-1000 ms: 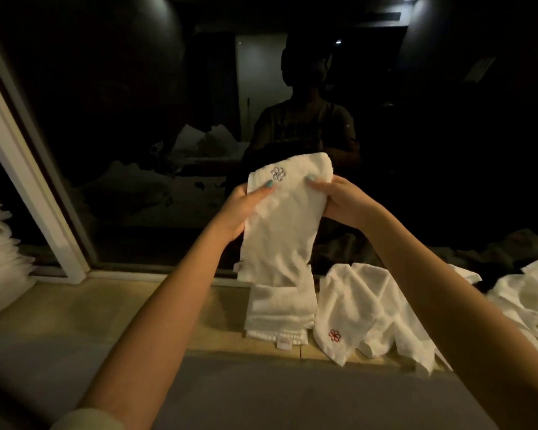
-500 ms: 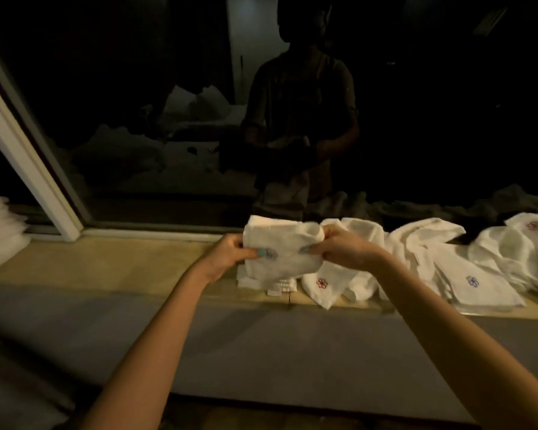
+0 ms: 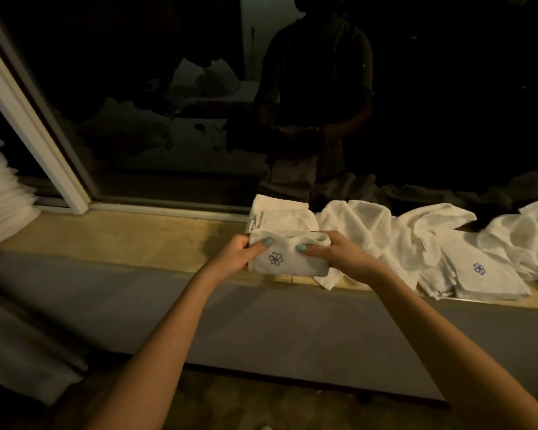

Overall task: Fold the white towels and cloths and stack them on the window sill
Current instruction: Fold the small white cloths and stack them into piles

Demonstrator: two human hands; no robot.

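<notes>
A small folded white cloth [image 3: 288, 259] with a blue flower emblem is held low over the front edge of the tan window sill [image 3: 137, 240]. My left hand [image 3: 241, 254] grips its left side and my right hand [image 3: 334, 251] grips its right side, thumbs on top. Directly behind it lies a folded white towel [image 3: 281, 217] with a label showing. To the right, several loose white cloths [image 3: 382, 234] spread along the sill, one folded with a blue emblem [image 3: 479, 271].
A tall stack of folded white towels [image 3: 0, 197] stands at the sill's far left. A white window frame post [image 3: 35, 131] slants up beside it. The dark glass reflects a person. A grey wall panel [image 3: 261, 324] runs below the sill.
The cloth hung long and high between my hands a second ago. It is now folded short and has come down to the sill's front edge, in front of the folded towel.
</notes>
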